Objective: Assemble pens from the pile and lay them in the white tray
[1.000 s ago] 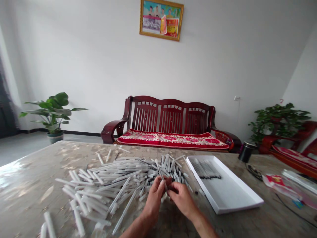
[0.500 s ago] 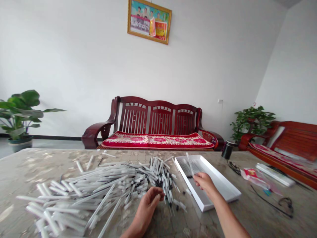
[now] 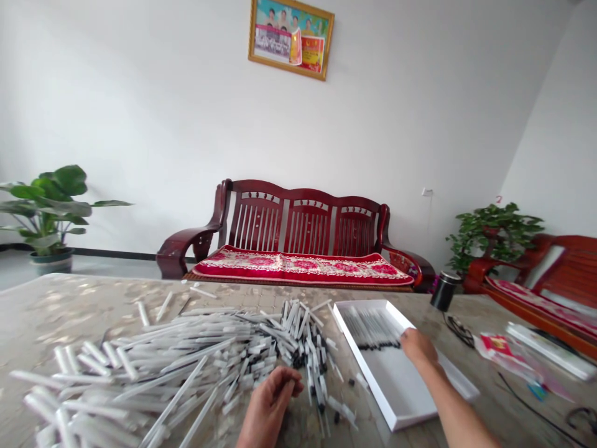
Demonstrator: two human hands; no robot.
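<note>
A big heap of white pen tubes and caps (image 3: pixel 186 361) is spread over the marble table (image 3: pixel 69 305). At the heap's near right edge rests my left hand (image 3: pixel 270 404), its fingers curled and pinched together over small parts; what they hold is hidden. My right hand (image 3: pixel 417 347) reaches into the shallow white tray (image 3: pixel 396 386), fingers bent down next to a row of finished pens (image 3: pixel 373 326) lying at the tray's far end. Whether it still grips a pen I cannot make out.
A black cylinder (image 3: pixel 444 290) with a cable stands behind the tray. Red packets (image 3: pixel 499 345) and a flat white box (image 3: pixel 550 348) lie at the right. Beyond the table are a red wooden bench (image 3: pixel 298 249), two potted plants and a second bench at the right.
My right hand left my left hand, carried a pen to the tray and now sits lower inside it by the pen row. My left hand stayed at the heap's edge.
</note>
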